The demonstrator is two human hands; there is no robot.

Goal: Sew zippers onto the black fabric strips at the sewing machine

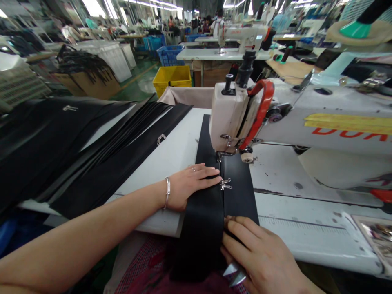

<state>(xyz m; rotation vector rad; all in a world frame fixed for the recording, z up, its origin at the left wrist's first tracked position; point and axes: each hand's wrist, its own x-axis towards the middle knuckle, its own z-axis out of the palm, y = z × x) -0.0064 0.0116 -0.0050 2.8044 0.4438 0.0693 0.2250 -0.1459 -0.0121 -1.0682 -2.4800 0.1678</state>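
Note:
My left hand (196,179) lies flat with stretched fingers on a long black leather-like panel (202,220), its fingertips close to a small silver clip (226,184) on the seam. A second black piece (241,192) lies to the right, meeting the first along that seam. Closer to me, my right hand (257,245) has its fingers curled at the seam's edge. Two pointed metal blades, apparently thread snips (234,272), stick out from under its palm. Just beyond my left fingertips, the presser foot (221,157) of the sewing machine (232,110) stands over the seam; whether it touches is unclear.
Stacked black panels (122,159), one with a clip (161,139), cover the table's left side. The machine arm (330,110) spans the right. Behind are a yellow crate (172,77), a blue crate (170,55), another sewing machine (241,34) and several people far off.

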